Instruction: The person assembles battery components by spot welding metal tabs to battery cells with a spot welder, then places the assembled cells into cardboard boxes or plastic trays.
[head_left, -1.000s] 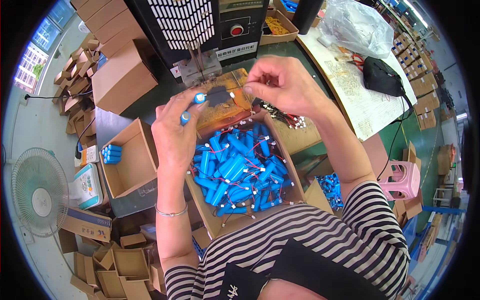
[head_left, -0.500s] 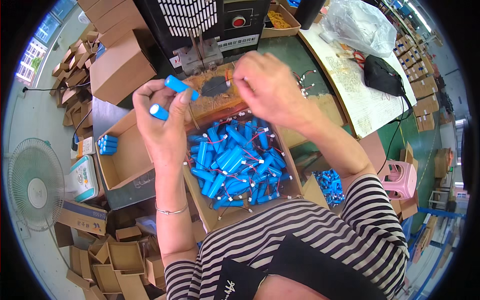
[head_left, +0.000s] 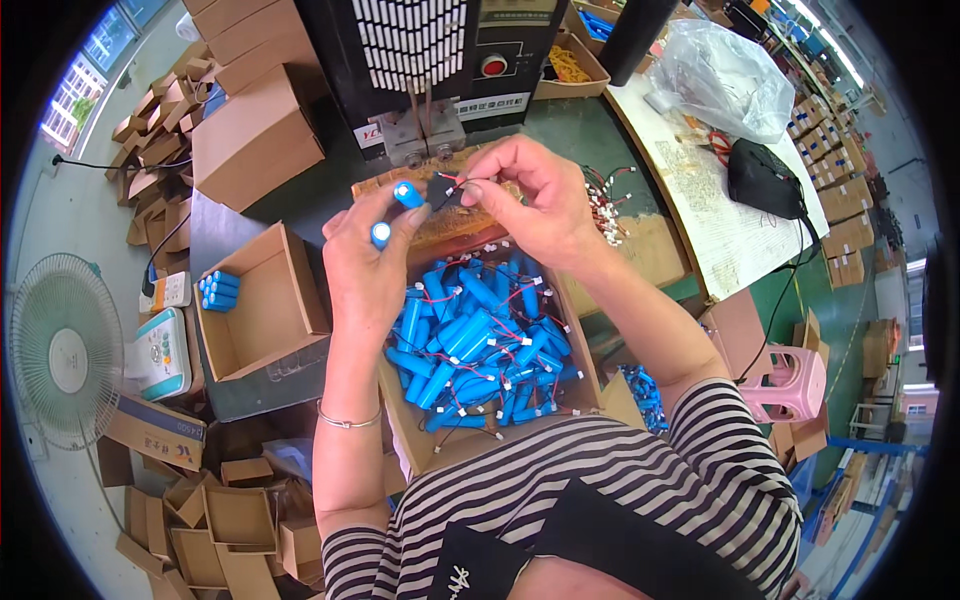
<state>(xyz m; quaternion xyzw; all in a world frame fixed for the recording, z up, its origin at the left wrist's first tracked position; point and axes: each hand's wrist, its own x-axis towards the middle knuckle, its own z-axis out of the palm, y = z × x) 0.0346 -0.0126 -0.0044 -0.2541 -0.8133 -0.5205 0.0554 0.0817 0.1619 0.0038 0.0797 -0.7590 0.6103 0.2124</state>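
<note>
Left hand [head_left: 365, 262] is closed around two small blue cylindrical battery cells [head_left: 393, 212]; their white-capped ends stick out above the fingers, just in front of the grey welding head [head_left: 425, 135] of the black bench machine [head_left: 430, 50]. Right hand [head_left: 535, 195] pinches a small black circuit piece with thin red and black wire leads [head_left: 447, 187] between thumb and fingertips, held touching or just beside the upper cell; which of the two, cannot tell.

Below both hands: open brown cardboard box [head_left: 420, 455] heaped with the same blue cells, already wired. To the left, a second open cardboard box [head_left: 290, 330] with a few bare blue cells in one corner. A loose bunch of wired white connectors [head_left: 608, 205] lies right of the right hand.

Handling, judged: cells look rigid, smooth-sleeved, light but dense; likely to roll or slip, so take them round the body, not the caps. Leads are thin and limp, probably easy to tear; hold the circuit piece by its edges and keep strain off the wires.
</note>
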